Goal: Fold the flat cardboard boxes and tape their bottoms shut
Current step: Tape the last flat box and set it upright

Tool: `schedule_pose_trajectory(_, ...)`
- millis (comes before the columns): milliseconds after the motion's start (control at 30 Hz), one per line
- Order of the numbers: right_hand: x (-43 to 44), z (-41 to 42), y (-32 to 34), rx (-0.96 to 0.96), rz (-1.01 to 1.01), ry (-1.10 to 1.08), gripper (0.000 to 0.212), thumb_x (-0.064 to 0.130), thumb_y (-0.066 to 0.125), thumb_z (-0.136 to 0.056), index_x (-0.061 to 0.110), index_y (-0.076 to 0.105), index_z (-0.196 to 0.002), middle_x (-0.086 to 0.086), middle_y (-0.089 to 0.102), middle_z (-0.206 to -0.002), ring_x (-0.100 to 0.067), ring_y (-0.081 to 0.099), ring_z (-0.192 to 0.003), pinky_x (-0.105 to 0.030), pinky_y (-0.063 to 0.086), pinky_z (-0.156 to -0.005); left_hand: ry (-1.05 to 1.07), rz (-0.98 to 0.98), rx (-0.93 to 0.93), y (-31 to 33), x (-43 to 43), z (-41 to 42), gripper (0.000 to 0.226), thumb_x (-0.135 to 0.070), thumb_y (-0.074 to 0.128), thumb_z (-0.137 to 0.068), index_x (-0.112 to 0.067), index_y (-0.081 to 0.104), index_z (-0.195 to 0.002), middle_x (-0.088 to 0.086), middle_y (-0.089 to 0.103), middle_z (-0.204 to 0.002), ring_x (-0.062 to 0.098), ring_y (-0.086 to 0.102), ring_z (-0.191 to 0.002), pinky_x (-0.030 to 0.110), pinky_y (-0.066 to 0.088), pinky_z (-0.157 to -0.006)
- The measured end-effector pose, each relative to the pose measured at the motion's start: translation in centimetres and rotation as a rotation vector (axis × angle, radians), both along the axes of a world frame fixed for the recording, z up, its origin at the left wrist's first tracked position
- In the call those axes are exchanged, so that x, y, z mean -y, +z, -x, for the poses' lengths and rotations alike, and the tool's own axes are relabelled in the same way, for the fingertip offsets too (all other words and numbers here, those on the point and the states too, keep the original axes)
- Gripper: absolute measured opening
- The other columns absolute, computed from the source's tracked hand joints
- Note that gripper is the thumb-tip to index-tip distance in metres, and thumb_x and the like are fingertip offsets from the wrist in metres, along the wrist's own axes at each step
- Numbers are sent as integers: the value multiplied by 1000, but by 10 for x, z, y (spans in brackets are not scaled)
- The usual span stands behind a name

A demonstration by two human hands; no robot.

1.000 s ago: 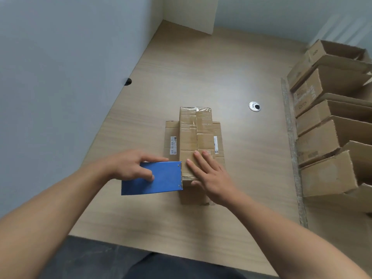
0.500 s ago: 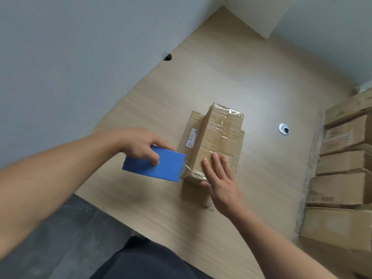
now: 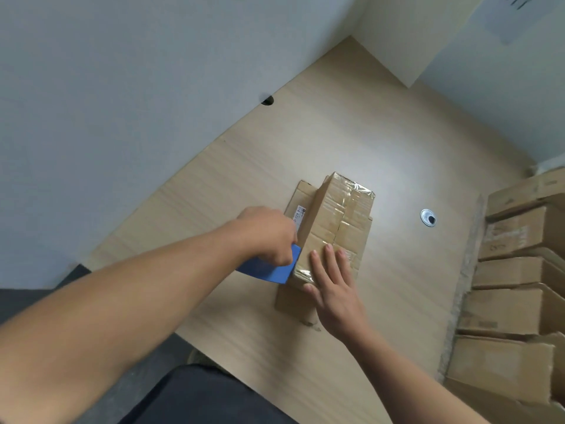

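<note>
A folded cardboard box [image 3: 331,221] stands bottom-up on the wooden table [image 3: 305,142], with clear tape running along its centre seam and over both ends. My left hand [image 3: 269,237] grips a blue tape dispenser [image 3: 272,270] held against the box's near left corner. My right hand [image 3: 331,283] lies flat on the near end of the box top, fingers straight, pressing the tape down. The box's open flaps spread out on the table beneath it.
Several folded cardboard boxes [image 3: 516,270] are stacked on their sides along the right edge of the table. A round metal cable grommet [image 3: 428,217] sits right of the box. A grey partition wall [image 3: 122,87] borders the table's left side.
My left hand brought the blue dispenser in tight against the box's near left corner. My right hand stayed flat on the box top. The view tilted and shifted left.
</note>
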State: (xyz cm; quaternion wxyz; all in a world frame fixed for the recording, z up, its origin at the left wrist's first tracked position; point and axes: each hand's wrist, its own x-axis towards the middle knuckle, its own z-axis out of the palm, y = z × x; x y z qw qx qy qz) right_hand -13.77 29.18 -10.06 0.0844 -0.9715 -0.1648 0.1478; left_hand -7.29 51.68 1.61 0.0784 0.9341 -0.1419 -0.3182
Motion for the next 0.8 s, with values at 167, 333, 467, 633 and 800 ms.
schedule_pose_trajectory(167,-8,2,4,-22,-2,-60,85,83,-18,-77,40,-9,-151,11,-27,-157,-14,-39,-142,-30,-15,-120,19,-73,130,4,19,17,20,-27,57,-88,-26,65,-106,0,63,-102,27,61,-97,29,42,-73)
schedule_pose_trajectory(333,-19,9,13,-49,-58,-119,87,83,-5,-82,40,7,-157,16,-24,-157,-11,-35,-143,-19,-20,-113,112,10,172,-25,3,40,48,-27,55,-91,-33,51,-138,3,63,-126,29,61,-115,30,44,-84)
schedule_pose_trajectory(467,-24,12,24,-61,-99,-184,62,56,39,-99,40,19,-156,14,-11,-164,-10,-19,-150,-25,-4,-119,221,7,252,-50,-54,51,62,-32,45,-97,-47,21,-152,5,64,-120,30,61,-107,30,39,-73)
schedule_pose_trajectory(633,-38,30,29,-55,-117,-326,70,63,44,-95,42,18,-156,9,-12,-165,-15,-16,-151,-30,-1,-120,354,-67,340,-89,-107,57,64,-41,41,-102,-42,6,-157,4,61,-109,27,64,-95,33,42,-66)
schedule_pose_trajectory(800,-57,47,30,-67,-135,-365,71,57,48,-97,35,17,-157,2,-11,-166,-20,-12,-152,-31,2,-120,330,-23,315,-118,-123,59,72,-41,39,-103,-39,-9,-157,7,56,-113,27,55,-102,36,44,-73)
